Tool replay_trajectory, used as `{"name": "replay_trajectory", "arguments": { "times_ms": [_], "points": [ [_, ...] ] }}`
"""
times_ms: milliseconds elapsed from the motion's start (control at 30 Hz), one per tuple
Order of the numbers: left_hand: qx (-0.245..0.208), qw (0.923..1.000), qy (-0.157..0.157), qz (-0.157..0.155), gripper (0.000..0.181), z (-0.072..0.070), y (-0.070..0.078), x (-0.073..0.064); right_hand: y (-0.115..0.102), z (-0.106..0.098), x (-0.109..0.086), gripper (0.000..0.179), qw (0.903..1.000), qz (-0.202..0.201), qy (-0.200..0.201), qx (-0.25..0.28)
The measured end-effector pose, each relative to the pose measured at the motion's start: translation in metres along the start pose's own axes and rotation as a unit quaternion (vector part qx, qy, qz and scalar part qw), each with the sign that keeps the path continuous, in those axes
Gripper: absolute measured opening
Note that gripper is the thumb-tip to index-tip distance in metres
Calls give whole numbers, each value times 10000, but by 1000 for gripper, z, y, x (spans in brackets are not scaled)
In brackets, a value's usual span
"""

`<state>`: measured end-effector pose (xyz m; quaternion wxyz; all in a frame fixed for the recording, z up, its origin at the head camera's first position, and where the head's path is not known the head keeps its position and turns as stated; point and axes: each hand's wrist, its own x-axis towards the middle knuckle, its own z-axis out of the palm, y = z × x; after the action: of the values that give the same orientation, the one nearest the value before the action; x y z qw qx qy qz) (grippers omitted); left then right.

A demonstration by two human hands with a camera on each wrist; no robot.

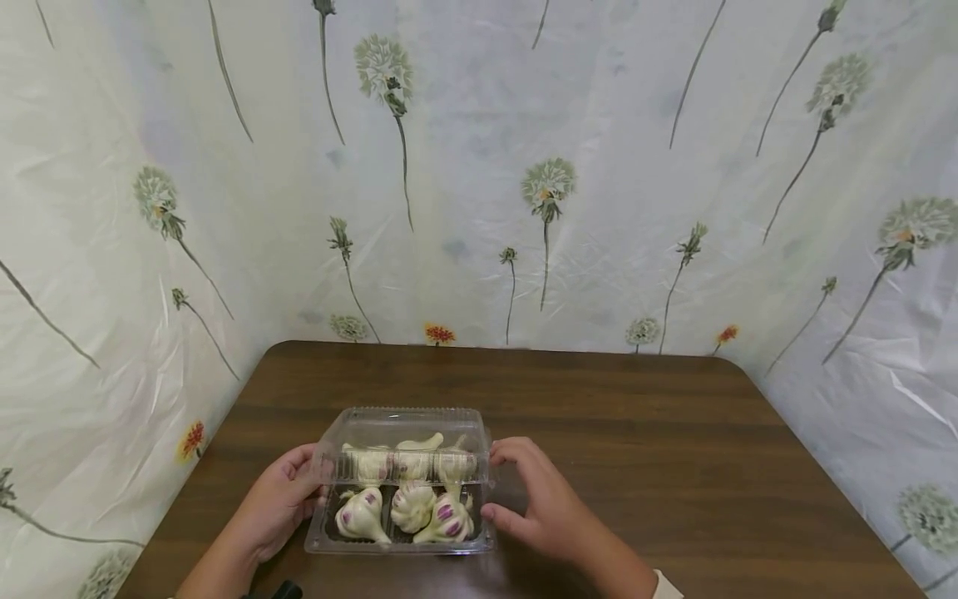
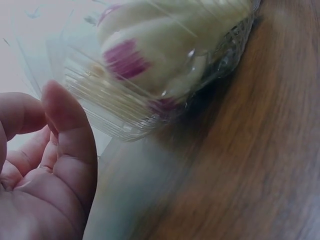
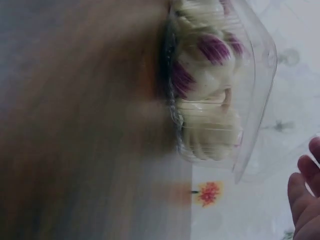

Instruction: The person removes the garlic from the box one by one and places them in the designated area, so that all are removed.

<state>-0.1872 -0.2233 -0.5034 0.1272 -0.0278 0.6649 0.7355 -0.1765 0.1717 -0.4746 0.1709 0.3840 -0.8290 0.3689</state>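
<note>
A clear plastic clamshell container [image 1: 400, 547] with a dark base sits on the table, its hinged lid [image 1: 407, 423] tilted partly up. Several white garlic bulbs [image 1: 362, 514] with purple patches lie inside in two rows; the lid covers the back row. At the container's left side, my left hand [image 1: 273, 503] pinches the lid's edge between thumb and forefinger, seen also in the left wrist view [image 2: 55, 160]. My right hand [image 1: 542, 507] is beside the right side, thumb and fingers spread apart. In the right wrist view its fingers [image 3: 300, 200] look clear of the plastic.
The dark brown wooden table [image 1: 636, 433] extends to the right and behind the container. A pale sheet with dandelion prints [image 1: 479, 166] hangs around the table's back and sides. A small black object [image 1: 288, 590] shows at the bottom edge near my left wrist.
</note>
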Motion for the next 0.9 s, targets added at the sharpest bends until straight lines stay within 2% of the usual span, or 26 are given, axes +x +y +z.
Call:
{"name": "replay_trajectory", "arguments": {
  "times_ms": [133,233,400,567,667,800,900],
  "points": [
    [-24,9999,-81,65,45,-1,-1,-1,6,4,4,58,9995,227,101,199],
    [16,9999,-85,83,46,-2,-2,-1,12,6,8,64,9966,498,112,650],
    [77,10000,-48,40,49,-2,-2,-1,20,8,15,64,9816,1110,23,1553],
    [73,10000,7,-18,48,-2,-2,0,33,11,20,64,9646,1526,-54,2150],
    [9,10000,-11,-19,48,-1,-2,0,42,15,25,62,9556,1645,-70,2443],
    [-148,9999,-57,-6,47,0,-1,1,52,19,32,58,9495,1632,-47,2678],
    [-226,9997,-25,-33,46,0,0,1,55,21,35,57,9445,1786,-79,2754]
  ]
}}
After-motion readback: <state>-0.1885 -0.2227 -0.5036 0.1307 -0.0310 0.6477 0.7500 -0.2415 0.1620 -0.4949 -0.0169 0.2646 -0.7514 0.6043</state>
